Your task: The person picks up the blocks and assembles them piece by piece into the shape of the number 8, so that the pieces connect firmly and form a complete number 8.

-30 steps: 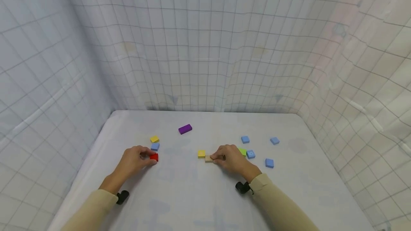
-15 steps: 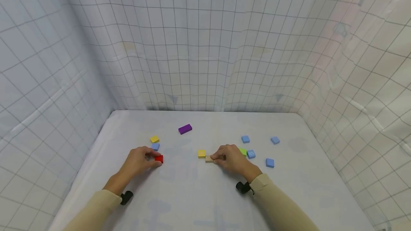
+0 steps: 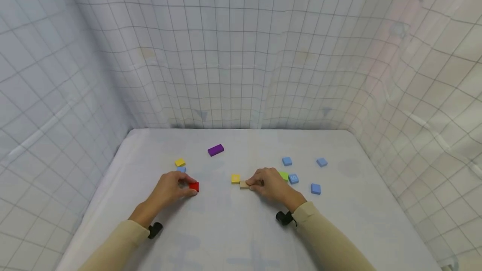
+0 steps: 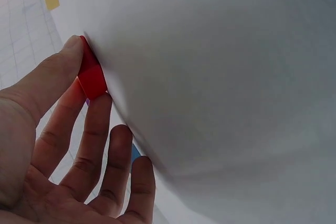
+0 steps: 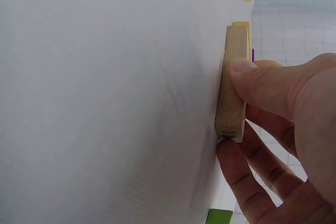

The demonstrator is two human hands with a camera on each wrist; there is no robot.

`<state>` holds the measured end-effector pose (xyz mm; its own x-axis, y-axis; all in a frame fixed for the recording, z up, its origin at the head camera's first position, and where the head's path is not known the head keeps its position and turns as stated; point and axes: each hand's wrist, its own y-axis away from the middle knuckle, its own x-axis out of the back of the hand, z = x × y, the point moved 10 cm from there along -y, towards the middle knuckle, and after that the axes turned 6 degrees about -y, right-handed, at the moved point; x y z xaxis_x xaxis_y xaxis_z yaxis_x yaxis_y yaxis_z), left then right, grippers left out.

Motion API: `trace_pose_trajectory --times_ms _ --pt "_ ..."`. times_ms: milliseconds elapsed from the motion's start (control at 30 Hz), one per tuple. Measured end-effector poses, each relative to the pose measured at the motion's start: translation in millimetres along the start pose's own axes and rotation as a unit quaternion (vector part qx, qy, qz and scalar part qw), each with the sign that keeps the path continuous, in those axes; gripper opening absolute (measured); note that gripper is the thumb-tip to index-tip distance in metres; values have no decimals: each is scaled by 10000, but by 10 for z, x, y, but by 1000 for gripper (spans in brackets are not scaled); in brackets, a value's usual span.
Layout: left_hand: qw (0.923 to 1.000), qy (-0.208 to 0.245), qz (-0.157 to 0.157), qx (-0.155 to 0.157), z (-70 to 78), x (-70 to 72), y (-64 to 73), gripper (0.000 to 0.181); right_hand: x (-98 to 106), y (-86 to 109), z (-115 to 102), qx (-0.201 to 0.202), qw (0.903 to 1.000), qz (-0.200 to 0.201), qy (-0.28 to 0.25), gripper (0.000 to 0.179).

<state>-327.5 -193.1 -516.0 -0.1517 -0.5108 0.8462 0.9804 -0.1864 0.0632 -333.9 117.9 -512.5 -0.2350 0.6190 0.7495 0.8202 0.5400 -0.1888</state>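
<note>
Between thumb and fingers, my left hand (image 3: 170, 187) pinches a red block (image 3: 194, 187) on the white tabletop. The left wrist view shows the thumb on one side of the red block (image 4: 92, 81) and fingertips on the other. My right hand (image 3: 273, 185) grips a plain wooden block (image 3: 244, 185); in the right wrist view the long wooden block (image 5: 232, 82) lies along the table with the thumb pressed on its side. A yellow block (image 3: 235, 179) sits at the wooden block's far left corner, seemingly touching it.
Behind my left hand are a yellow block (image 3: 180, 162) and a partly covered blue block (image 3: 181, 170). Farther back lies a purple block (image 3: 216, 150). Right of my right hand are a green block (image 3: 284, 176) and several blue blocks (image 3: 293, 178). Gridded white cloth (image 3: 241, 74) surrounds the table.
My left hand has slid to the right and slightly nearer me, bringing the red block along and closer to the yellow and wooden blocks. My right hand has stayed in place.
</note>
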Motion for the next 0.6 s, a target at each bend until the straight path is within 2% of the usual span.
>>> trace_pose_trajectory --times_ms 167,367,600 --pt "9999 35 -144 -67 103 -89 -24 33 -5 14 11 -5 10000 -59 3 22" --pt "9996 -42 -134 -244 230 -159 -65 30 3 10 27 -16 10000 -41 25 23" --pt "9994 26 -230 -259 366 -257 -119 30 4 -10 39 67 10000 -33 19 23"
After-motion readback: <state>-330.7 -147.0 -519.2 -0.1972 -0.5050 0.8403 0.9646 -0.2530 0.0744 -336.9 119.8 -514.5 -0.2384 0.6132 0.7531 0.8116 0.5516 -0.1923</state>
